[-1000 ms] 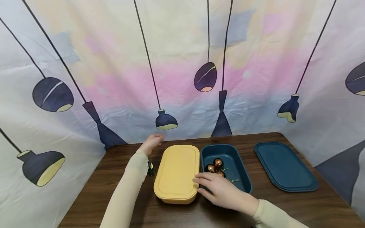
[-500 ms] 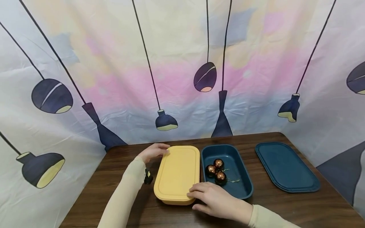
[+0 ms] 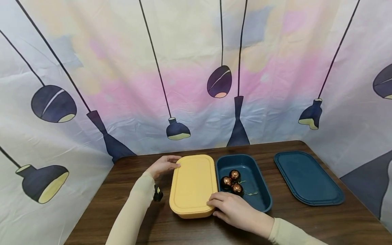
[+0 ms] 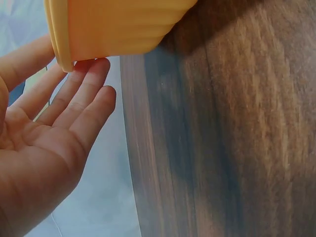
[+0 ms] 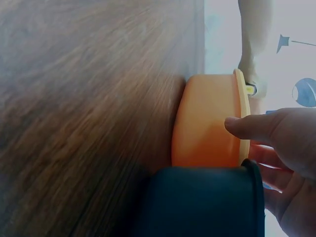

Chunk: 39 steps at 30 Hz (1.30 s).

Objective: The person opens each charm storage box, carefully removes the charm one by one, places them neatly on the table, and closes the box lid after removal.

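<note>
A yellow lidded food container (image 3: 193, 183) stands left of a dark teal container (image 3: 254, 177). Three shiny copper-brown ball ornaments (image 3: 235, 175) lie inside the teal one. At the yellow container's far left corner, my left hand (image 3: 163, 165) touches the lid's edge with extended fingers; the left wrist view shows fingertips (image 4: 102, 65) against the end wall below the rim. My right hand (image 3: 235, 208) grips the near right corner: fingers reach over the lid while the thumb (image 5: 239, 126) sits on the side wall. Close beside that hand runs the teal rim.
A loose teal lid (image 3: 309, 178) lies at the right of the dark wooden table (image 3: 113, 200). Behind the table's far edge hangs a cloth (image 3: 196, 75) printed with lamps. The two containers stand side by side, close together.
My left hand has come down from above the table's far edge to the yellow container's corner. The right hand has moved nearer me along its side. The yellow container has shifted slightly right.
</note>
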Each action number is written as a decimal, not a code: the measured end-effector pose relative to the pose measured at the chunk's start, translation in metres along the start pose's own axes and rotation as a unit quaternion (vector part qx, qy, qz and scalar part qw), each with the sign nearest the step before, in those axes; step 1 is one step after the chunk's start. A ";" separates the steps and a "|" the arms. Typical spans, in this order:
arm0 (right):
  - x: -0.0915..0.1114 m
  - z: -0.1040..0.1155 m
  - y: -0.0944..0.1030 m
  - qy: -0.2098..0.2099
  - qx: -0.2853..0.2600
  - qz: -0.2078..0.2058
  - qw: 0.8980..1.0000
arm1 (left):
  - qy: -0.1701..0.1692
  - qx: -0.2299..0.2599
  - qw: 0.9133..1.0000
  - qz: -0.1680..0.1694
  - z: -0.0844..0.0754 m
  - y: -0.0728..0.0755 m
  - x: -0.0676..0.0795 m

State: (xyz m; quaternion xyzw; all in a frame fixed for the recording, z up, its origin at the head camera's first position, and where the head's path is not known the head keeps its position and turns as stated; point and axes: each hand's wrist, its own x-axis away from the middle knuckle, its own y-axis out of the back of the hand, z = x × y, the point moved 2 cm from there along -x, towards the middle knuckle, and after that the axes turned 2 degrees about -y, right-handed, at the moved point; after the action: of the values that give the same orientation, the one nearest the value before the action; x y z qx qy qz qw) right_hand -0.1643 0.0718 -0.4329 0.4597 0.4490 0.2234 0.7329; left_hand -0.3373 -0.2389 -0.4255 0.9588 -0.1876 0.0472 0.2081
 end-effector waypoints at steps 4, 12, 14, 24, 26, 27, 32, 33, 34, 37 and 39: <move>0.001 -0.002 -0.001 0.004 0.004 -0.017 1.000 | -0.001 -0.003 1.000 -0.009 0.001 0.000 0.000; 0.000 -0.005 -0.002 0.007 0.009 -0.029 1.000 | 0.001 0.001 1.000 -0.023 0.002 -0.003 0.000; 0.000 -0.006 -0.002 0.008 0.011 -0.027 1.000 | -0.001 0.002 1.000 -0.023 0.002 -0.003 0.001; 0.001 -0.009 0.002 0.012 0.016 -0.019 1.000 | -0.004 0.027 0.999 -0.029 0.002 -0.005 -0.001; 0.001 -0.010 0.003 0.014 0.015 -0.022 1.000 | -0.007 0.029 0.999 -0.031 0.001 -0.005 -0.001; 0.001 -0.010 0.003 0.015 0.014 -0.024 1.000 | -0.006 0.032 0.999 -0.033 0.001 -0.005 -0.001; 0.000 -0.009 0.003 0.014 0.005 -0.023 1.000 | -0.003 0.028 0.999 -0.044 0.001 -0.003 0.000; 0.000 -0.009 0.003 0.014 0.003 -0.022 1.000 | -0.006 0.024 0.999 -0.043 0.001 -0.003 0.000; 0.000 -0.009 0.003 0.014 0.001 -0.022 1.000 | -0.007 0.021 0.999 -0.045 0.001 -0.003 0.000; -0.001 -0.008 0.004 0.015 -0.002 -0.024 1.000 | -0.009 0.015 0.999 -0.044 0.000 -0.002 0.001; -0.001 -0.008 0.006 0.016 -0.002 -0.026 1.000 | -0.011 0.012 0.999 -0.042 -0.001 -0.002 0.001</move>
State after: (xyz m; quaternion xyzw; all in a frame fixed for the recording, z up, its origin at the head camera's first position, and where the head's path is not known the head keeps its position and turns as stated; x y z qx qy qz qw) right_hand -0.1719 0.0774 -0.4289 0.4427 0.4720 0.2121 0.7323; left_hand -0.3356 -0.2376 -0.4250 0.9687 -0.1491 0.0304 0.1962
